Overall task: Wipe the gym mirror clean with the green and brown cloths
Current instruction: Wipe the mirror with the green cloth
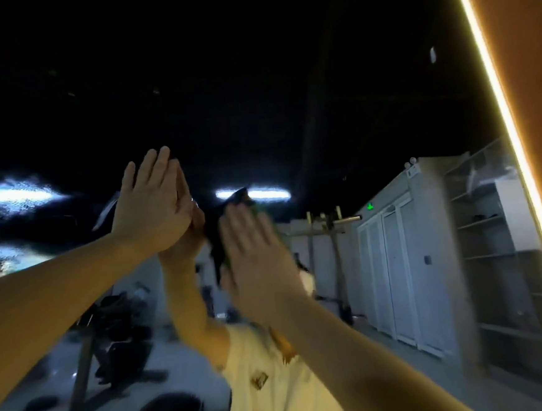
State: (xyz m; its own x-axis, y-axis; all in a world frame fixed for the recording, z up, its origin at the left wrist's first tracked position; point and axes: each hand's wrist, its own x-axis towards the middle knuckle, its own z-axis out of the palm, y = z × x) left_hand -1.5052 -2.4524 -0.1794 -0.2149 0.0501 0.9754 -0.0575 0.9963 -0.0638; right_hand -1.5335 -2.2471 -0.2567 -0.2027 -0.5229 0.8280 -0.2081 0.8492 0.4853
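Mirror [252,61] across nearly the whole view, dark in its upper part, with pale lockers [397,260] reflected at lower right and a glowing light strip [496,90] down its right edge. Right hand [257,255] raised near the middle, fingers straight and spread, palm pressing a cloth [240,197] flat to the glass. Cloth mostly hidden, dark with a sliver of green past the fingertips. Left hand [150,198] just beside it and a little higher, likewise flat and unclenched, fingertips meeting their own reflection. No second cloth to be made out beneath it, though possibly hidden by the palm. Speckled smear [12,193] over a reflected lamp at far left, well apart from both hands. Judging by that: wiping under way around the centre, left side probably not yet done, upper glass too dark to judge. Likely left to do: the smeared patch, then a dry pass.
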